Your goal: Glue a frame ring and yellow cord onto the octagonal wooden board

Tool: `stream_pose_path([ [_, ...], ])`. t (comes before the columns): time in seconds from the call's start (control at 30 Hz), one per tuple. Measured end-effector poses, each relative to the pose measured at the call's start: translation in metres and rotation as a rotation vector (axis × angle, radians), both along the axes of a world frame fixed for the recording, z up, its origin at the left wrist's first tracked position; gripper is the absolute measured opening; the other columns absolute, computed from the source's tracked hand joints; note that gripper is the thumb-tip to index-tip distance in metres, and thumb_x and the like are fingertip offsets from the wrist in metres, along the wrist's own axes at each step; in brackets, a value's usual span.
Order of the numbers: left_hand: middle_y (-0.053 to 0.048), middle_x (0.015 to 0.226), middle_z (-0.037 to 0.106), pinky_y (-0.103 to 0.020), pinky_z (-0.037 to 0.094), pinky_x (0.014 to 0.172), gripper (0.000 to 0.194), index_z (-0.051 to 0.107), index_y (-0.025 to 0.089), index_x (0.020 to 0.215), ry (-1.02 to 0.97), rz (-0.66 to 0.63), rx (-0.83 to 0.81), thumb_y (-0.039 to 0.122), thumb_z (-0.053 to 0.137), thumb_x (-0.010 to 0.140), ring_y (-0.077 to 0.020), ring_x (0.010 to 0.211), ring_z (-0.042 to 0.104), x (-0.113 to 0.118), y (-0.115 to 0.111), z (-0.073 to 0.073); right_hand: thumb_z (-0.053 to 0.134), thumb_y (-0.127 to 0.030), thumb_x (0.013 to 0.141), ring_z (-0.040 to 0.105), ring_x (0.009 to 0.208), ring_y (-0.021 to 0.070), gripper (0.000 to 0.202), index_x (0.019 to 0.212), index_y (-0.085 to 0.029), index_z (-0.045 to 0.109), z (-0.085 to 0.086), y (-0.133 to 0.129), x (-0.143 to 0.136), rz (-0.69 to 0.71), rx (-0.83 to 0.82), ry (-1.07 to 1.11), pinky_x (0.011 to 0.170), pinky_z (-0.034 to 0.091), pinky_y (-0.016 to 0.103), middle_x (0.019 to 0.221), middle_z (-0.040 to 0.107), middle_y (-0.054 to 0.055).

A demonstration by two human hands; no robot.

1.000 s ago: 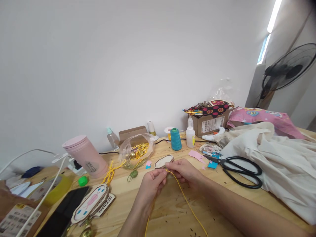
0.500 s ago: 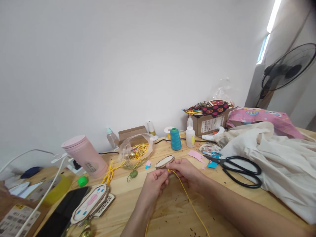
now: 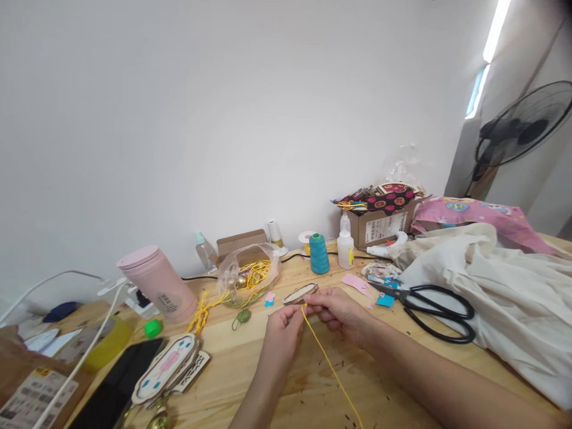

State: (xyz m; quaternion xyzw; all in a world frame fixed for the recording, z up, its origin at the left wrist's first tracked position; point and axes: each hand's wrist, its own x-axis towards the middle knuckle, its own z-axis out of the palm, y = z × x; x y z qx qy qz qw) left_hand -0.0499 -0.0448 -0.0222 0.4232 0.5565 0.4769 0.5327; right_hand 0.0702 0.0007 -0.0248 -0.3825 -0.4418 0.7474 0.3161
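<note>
Between my two hands, a small oval wooden plaque with a pale face and brown edge is held tilted above the table. A yellow cord runs from its near edge down towards the table's front, with a small knot or loop at the fingertips. My left hand is closed, thumb and fingers pinching the plaque's near left side beside the cord. My right hand is closed too, its fingertips at the cord by the plaque's right end. The fingers partly hide the exact grip.
Black-handled scissors lie right, against white cloth. Behind stand a teal thread cone and glue bottle. On the left are a pink tumbler, a phone, decorated plaques and a bag of yellow cord.
The plaque has tipped slightly flatter, and my fingers have shifted a little around the cord. The cord's hanging part has swung left. The whole view has shifted slightly.
</note>
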Motion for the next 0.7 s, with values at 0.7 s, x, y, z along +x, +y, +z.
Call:
stream_pose_path([
  [0.7,0.012,0.031,0.025,-0.017,0.012,0.035,0.03,0.064,0.013,0.074,-0.012,-0.041,-0.003,0.04,0.059,0.061,-0.0019,0.03,0.015,0.002,0.0,0.0,0.059,-0.043,0.059,0.041,0.046,0.0073,0.032,0.052,-0.014,0.049,-0.011,-0.008,-0.015,-0.259,0.31,-0.076,0.045,0.03,0.018,0.048,0.048,-0.003],
])
